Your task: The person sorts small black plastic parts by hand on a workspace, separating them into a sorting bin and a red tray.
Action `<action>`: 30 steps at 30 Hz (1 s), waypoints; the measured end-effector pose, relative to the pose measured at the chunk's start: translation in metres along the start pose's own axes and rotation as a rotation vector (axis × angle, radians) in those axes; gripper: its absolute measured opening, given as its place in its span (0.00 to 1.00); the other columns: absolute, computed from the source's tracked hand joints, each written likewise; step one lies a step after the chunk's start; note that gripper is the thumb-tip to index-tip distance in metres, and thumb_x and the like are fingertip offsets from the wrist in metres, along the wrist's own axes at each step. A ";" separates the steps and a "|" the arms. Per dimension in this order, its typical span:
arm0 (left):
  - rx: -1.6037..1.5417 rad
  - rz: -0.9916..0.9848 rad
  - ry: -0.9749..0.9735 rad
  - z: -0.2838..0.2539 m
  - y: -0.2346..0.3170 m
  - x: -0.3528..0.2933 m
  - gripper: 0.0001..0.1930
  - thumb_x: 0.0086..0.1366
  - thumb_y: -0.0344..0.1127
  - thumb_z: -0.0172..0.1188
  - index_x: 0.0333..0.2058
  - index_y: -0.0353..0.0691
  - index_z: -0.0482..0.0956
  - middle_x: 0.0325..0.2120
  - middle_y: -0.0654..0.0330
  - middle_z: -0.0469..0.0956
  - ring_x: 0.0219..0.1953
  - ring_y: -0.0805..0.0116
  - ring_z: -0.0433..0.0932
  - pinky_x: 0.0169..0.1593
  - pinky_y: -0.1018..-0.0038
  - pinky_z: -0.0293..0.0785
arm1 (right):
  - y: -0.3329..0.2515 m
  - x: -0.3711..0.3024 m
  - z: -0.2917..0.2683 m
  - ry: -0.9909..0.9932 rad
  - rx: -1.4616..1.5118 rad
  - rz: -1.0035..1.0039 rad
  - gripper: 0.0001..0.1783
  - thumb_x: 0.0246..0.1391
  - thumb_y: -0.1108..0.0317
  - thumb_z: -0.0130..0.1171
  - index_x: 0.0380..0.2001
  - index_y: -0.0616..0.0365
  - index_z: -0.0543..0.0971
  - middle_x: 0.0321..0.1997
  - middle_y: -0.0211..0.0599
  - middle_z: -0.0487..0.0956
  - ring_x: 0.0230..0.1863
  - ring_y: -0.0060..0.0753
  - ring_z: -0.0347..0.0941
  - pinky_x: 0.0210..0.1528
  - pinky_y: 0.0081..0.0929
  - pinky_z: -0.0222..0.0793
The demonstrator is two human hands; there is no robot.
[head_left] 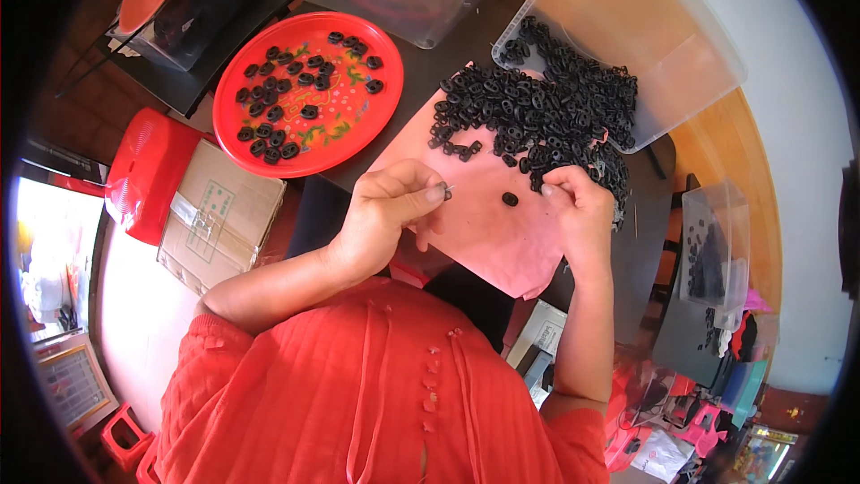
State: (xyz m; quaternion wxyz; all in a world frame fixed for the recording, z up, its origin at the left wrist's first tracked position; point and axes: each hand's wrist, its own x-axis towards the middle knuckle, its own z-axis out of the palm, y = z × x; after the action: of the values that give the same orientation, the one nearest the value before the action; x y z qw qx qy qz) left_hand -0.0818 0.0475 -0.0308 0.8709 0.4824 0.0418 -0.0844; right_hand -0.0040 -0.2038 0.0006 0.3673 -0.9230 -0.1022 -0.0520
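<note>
One black piece (pixel 510 199), between hands (pixel 385 212), seemingly two-holed

Two hands (pixel 381 211) (pixel 584 215); one flowered tray (pixel 345 108); one pink cloth (pixel 479 237); at least three clear bins (pixel 667 27); uncountable black pieces (pixel 511 200).

Pale wall (pixel 802 116), dark tabletop (pixel 652 186), red stool (pixel 132 461), light-coloured floor (pixel 134 291)

A taped cardboard box (pixel 219 215) beside a red plastic item (pixel 148 175) — lower left, a wood-framed panel (pixel 76 384).
</note>
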 end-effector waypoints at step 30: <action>0.302 0.066 -0.006 0.037 -0.006 0.008 0.08 0.67 0.32 0.57 0.35 0.31 0.76 0.25 0.64 0.76 0.26 0.79 0.74 0.28 0.81 0.71 | -0.043 -0.028 0.030 -0.163 1.065 0.289 0.05 0.58 0.77 0.56 0.37 0.64 0.79 0.31 0.34 0.80 0.26 0.21 0.75 0.24 0.16 0.66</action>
State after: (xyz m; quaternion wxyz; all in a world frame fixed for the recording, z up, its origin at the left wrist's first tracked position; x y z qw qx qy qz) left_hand -0.0752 0.0123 -0.0177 0.7909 0.6087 0.0103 -0.0623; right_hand -0.0402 -0.1573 0.0026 0.7773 -0.6155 -0.0149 0.1294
